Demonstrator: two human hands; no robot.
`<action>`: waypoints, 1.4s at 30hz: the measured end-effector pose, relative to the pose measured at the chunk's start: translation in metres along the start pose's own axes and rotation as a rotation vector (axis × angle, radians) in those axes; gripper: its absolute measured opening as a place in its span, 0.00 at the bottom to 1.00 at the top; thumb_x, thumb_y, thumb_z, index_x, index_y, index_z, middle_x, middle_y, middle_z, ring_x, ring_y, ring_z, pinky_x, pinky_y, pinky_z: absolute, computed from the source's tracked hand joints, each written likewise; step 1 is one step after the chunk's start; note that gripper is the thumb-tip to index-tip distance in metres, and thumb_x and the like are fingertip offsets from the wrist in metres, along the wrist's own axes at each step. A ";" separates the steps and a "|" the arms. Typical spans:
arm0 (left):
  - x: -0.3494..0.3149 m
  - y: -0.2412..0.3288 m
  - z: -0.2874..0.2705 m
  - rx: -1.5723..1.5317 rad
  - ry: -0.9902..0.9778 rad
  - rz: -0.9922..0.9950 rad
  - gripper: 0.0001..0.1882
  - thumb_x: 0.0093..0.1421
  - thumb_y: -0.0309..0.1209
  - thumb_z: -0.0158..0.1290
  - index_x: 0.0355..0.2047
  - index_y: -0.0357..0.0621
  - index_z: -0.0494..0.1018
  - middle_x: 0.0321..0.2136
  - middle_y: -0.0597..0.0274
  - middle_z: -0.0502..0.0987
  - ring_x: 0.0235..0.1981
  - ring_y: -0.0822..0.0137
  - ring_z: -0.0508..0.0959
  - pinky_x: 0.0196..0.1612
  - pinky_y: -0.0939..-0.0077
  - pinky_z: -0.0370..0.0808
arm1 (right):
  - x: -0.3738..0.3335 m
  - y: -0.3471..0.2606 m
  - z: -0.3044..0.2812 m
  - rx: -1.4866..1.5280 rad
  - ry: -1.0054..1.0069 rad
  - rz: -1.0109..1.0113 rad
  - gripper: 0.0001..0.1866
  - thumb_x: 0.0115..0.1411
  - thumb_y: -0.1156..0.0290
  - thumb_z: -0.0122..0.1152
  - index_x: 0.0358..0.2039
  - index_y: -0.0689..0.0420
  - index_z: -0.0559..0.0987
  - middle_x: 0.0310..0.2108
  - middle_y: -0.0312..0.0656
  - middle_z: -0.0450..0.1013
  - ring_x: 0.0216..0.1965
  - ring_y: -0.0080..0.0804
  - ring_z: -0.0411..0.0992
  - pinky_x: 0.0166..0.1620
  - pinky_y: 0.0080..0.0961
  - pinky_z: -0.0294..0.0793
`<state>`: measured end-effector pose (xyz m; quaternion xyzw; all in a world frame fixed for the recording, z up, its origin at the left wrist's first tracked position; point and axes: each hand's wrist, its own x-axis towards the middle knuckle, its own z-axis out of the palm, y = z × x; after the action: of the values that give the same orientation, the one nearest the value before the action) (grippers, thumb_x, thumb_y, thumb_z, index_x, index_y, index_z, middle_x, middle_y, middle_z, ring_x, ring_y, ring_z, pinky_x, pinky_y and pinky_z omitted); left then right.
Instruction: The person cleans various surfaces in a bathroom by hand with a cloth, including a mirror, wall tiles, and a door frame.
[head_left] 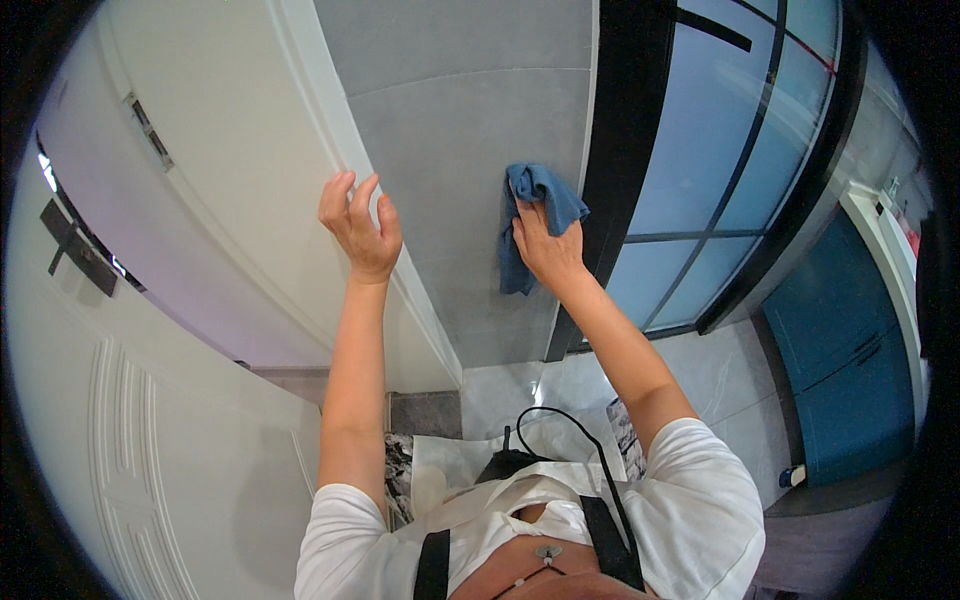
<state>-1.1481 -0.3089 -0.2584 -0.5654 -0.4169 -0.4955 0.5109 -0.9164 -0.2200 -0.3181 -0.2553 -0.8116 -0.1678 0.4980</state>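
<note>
The right hand (pixel 548 248) holds a crumpled, plain blue cloth (pixel 546 188) against the grey wall (pixel 440 140); the left hand (pixel 364 232) is half curled, fingers loosely spread.

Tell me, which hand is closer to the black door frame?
The right. The right hand, holding a blue cloth, is just left of the black frame; the left hand is raised farther left, by the white trim.
</note>
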 end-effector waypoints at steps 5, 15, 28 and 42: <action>-0.001 -0.001 0.002 -0.021 0.003 0.010 0.16 0.52 0.22 0.47 0.44 0.40 0.67 0.49 0.55 0.59 0.53 0.56 0.58 0.53 0.64 0.61 | -0.013 0.002 0.005 -0.076 0.043 -0.060 0.22 0.48 0.71 0.59 0.47 0.58 0.71 0.42 0.46 0.69 0.44 0.43 0.66 0.46 0.38 0.65; -0.004 -0.002 0.001 -0.002 0.010 0.013 0.16 0.53 0.24 0.48 0.44 0.41 0.67 0.49 0.55 0.60 0.52 0.55 0.59 0.53 0.63 0.62 | -0.027 0.004 0.005 -0.079 -0.084 0.036 0.28 0.51 0.67 0.57 0.53 0.57 0.66 0.48 0.47 0.66 0.51 0.47 0.62 0.53 0.41 0.61; -0.008 -0.002 0.000 -0.013 0.032 -0.004 0.15 0.54 0.21 0.45 0.43 0.40 0.67 0.48 0.54 0.60 0.52 0.55 0.59 0.53 0.61 0.61 | 0.184 0.074 -0.048 -0.324 0.333 0.046 0.35 0.55 0.49 0.50 0.62 0.41 0.54 0.55 0.42 0.62 0.57 0.46 0.56 0.54 0.49 0.57; -0.010 0.003 0.000 -0.008 0.074 -0.032 0.14 0.55 0.22 0.43 0.43 0.40 0.67 0.48 0.55 0.58 0.50 0.56 0.59 0.56 0.54 0.55 | -0.071 0.069 0.032 -0.309 -0.065 0.018 0.30 0.51 0.51 0.57 0.55 0.42 0.66 0.53 0.45 0.61 0.55 0.48 0.58 0.56 0.47 0.56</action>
<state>-1.1472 -0.3086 -0.2691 -0.5419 -0.4046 -0.5258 0.5159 -0.8724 -0.1646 -0.3945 -0.3413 -0.7894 -0.2780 0.4280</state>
